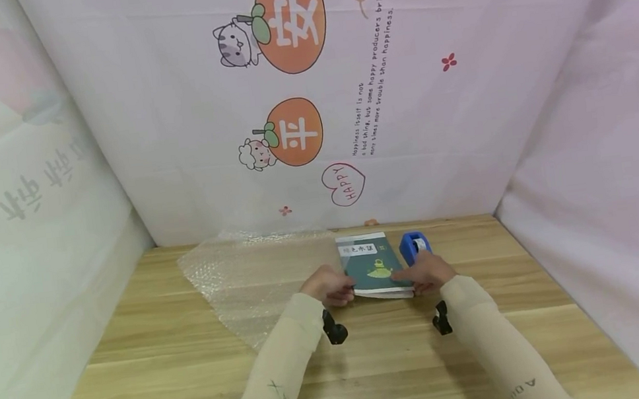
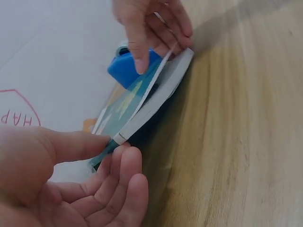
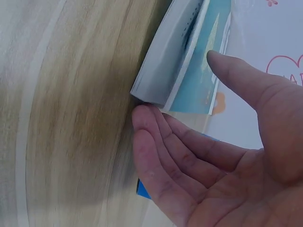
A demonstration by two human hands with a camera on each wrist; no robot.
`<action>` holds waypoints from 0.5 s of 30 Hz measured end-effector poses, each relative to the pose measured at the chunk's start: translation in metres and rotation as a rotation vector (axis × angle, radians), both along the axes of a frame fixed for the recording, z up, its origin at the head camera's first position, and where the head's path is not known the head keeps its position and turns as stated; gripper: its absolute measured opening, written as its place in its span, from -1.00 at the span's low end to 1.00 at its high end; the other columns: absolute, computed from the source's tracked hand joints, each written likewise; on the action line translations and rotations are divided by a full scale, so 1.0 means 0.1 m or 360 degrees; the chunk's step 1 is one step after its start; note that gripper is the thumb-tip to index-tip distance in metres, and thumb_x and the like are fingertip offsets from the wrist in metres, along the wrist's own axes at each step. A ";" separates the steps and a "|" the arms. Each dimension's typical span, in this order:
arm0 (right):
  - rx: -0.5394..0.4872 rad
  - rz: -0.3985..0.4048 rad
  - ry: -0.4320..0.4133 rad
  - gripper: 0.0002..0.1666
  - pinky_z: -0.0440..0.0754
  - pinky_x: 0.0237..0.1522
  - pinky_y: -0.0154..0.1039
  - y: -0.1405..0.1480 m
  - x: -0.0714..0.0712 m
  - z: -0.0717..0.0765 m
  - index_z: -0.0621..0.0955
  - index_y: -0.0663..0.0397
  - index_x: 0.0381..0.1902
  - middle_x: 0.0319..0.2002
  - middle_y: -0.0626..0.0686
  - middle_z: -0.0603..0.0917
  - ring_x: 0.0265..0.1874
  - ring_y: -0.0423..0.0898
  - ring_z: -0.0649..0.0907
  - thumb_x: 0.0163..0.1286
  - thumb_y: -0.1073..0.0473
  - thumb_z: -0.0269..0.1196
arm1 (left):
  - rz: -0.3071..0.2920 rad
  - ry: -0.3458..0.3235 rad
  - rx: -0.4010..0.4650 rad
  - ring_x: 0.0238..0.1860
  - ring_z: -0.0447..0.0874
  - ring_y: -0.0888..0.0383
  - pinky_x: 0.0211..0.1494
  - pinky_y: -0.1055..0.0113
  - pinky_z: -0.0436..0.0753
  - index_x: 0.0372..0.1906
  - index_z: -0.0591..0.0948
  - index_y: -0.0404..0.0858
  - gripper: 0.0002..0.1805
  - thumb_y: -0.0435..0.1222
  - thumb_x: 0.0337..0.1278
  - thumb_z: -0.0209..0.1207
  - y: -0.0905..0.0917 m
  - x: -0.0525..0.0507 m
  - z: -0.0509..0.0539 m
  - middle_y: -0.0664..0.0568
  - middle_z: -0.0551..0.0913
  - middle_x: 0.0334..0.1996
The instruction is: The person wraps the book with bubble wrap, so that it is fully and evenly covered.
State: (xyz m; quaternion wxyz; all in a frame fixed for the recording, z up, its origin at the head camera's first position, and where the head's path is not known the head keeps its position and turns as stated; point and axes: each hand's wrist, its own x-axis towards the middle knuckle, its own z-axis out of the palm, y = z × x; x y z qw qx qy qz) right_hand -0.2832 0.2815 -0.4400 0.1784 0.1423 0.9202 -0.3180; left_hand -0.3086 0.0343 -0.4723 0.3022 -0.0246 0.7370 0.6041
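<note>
A thin green book (image 1: pixel 368 265), with a white title label and a yellow-green picture on its cover, lies toward the back of the wooden table, its near edge raised. My left hand (image 1: pixel 330 285) pinches its left edge, thumb on the cover and fingers beneath, as the left wrist view shows. At the right edge, my right hand (image 1: pixel 429 271) holds the book, with the thumb (image 3: pixel 227 66) over the cover and curved fingers (image 3: pixel 156 137) against the side. In the left wrist view, the cover gapes from the white pages (image 2: pixel 158 97) toward the right corner.
A sheet of bubble wrap (image 1: pixel 246 282) spreads over the table left of the book, reaching the back wall. Close behind my right hand stands a blue tape dispenser (image 1: pixel 407 248). Printed white cloth (image 1: pixel 411 168) encloses the wooden table (image 1: pixel 389 377) at the back and both sides.
</note>
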 end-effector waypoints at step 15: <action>-0.0147 -0.0117 -0.0049 -0.20 0.86 -0.17 -0.09 0.09 0.00 -0.08 0.40 0.41 0.13 -0.28 0.23 0.69 -0.36 0.04 0.80 0.38 -0.17 0.44 | 0.0009 -0.0110 0.0211 -0.45 0.74 0.21 -0.29 0.43 0.78 -0.26 0.71 -0.32 -0.86 -0.36 0.47 0.23 -0.01 -0.08 -0.07 0.00 0.72 -0.47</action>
